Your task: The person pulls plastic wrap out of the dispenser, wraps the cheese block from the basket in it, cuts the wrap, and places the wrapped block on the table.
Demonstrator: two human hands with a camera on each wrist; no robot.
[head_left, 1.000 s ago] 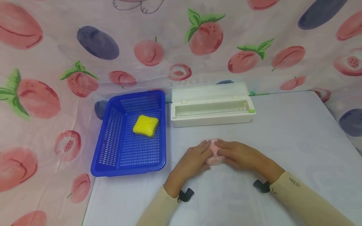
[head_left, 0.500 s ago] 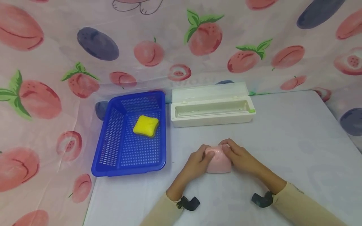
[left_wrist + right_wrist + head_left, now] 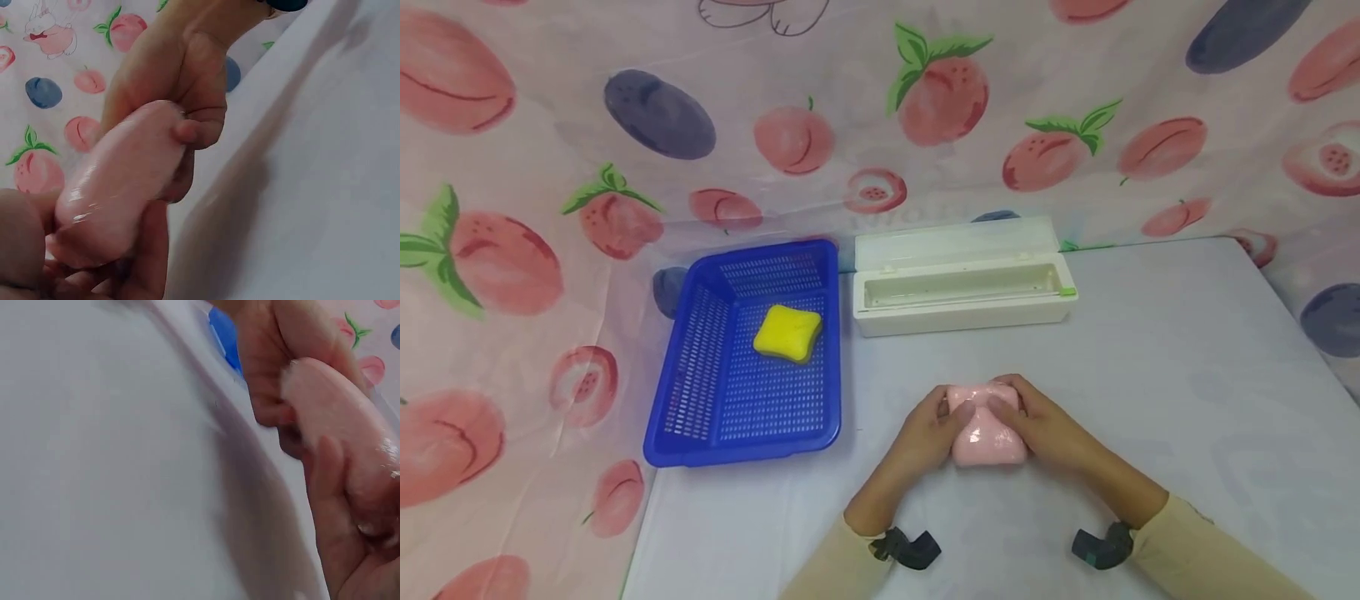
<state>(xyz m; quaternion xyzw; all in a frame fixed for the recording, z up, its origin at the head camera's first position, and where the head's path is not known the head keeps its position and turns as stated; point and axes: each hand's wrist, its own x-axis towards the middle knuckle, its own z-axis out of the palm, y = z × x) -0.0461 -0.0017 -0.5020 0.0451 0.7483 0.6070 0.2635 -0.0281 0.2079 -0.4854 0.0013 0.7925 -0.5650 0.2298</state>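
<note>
A pink sponge (image 3: 988,448) with pinched-in sides is held up by both hands just above the table, its surface glossy as if wrapped in clear film. My left hand (image 3: 925,435) grips its left side, thumb on the near face and fingers behind. On the opposite side my right hand (image 3: 1054,429) holds it the same way. The left wrist view shows the sponge (image 3: 119,181) edge-on, with shiny film highlights. In the right wrist view the fingers curl beneath the sponge (image 3: 344,425); part of it is cut off by the frame.
A blue perforated basket (image 3: 662,450) stands to the left, with a yellow sponge (image 3: 786,333) of similar shape inside. Behind the hands is a long white box (image 3: 962,320), its clear lid (image 3: 955,243) raised. A fruit-print cloth (image 3: 865,100) hangs behind the white table (image 3: 1187,358).
The hands first pressed over the pink sponge on the table. They have since lifted and tilted it, thumbs now on its near face, and drawn it slightly nearer.
</note>
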